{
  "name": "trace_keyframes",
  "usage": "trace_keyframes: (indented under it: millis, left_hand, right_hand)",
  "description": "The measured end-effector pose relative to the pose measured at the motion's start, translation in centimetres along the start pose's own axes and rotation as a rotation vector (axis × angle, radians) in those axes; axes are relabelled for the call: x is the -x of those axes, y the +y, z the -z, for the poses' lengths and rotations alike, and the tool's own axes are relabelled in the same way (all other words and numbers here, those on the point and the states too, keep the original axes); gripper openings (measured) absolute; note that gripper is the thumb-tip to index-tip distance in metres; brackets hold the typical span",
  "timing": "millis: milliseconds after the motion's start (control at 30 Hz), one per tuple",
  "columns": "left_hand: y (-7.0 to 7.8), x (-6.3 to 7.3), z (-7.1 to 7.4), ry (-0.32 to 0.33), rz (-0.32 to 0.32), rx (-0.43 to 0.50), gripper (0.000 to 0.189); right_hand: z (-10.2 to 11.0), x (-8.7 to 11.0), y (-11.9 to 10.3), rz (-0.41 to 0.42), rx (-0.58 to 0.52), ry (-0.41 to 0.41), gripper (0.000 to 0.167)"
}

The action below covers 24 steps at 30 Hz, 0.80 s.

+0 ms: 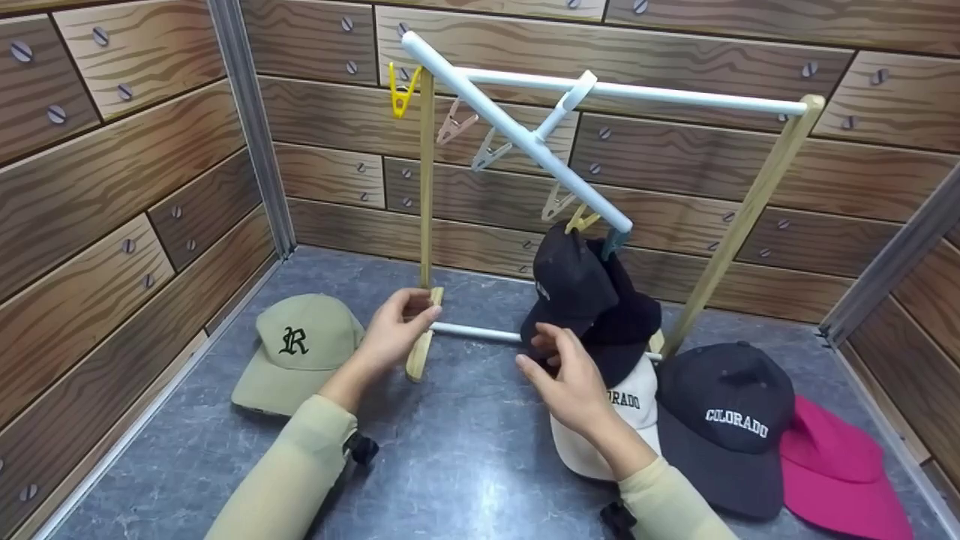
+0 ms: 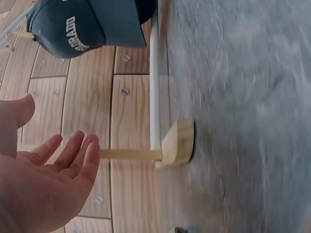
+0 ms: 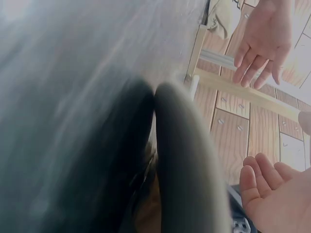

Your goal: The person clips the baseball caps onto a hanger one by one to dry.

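My left hand [image 1: 396,330] is held in the air between the khaki cap [image 1: 307,341] and the stand's wooden left post [image 1: 427,180], fingers loosely bent and holding nothing. A black cap [image 1: 570,277] hangs by a yellow clothespin [image 1: 581,220] at the low end of a white clip hanger [image 1: 517,135]. Behind it a second dark cap [image 1: 634,315] hangs near a teal clothespin [image 1: 616,241]. In front of the black cap's brim is my right hand [image 1: 574,379], its relaxed fingers overlapping the brim in the head view. The right wrist view shows its palm [image 3: 286,199] bare.
The hanger hooks over the stand's white top rod [image 1: 697,97] and tilts down to the right. More clothespins hang along it, one of them yellow [image 1: 403,90]. At right lie a white cap [image 1: 637,405], a navy COLORADO cap [image 1: 727,405] and a pink cap [image 1: 840,465].
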<state>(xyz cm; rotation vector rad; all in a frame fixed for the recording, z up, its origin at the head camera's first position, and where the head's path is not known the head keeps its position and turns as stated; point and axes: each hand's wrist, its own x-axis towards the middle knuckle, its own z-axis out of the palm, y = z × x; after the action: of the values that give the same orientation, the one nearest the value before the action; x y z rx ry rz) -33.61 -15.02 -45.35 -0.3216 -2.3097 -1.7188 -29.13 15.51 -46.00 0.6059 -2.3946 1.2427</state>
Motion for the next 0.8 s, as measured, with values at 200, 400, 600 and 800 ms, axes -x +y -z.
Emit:
trace_keyframes:
  millis: [200,400,600,800]
  left_hand:
    - [0.0,-0.3,1.3,0.052,0.007,-0.006,0.042]
    - [-0.1,-0.5,2.8,0.077,0.016,-0.016,0.043]
    - [-0.2,-0.5,4.1,0.087,0.044,-0.005,0.046]
    - [-0.6,-0.4,6.0,0.075,0.066,-0.028,0.051]
  right_hand:
    - [-1.5,-0.5,-0.6,0.000,-0.016,-0.029,0.053]
    - [-2.9,-1.2,-1.6,0.022,-0.008,-0.072,0.055]
    - [-4.2,-1.8,-2.4,-0.002,-0.029,-0.106,0.057]
    - [-5.2,-2.4,-3.0,-0.022,-0.056,-0.142,0.057]
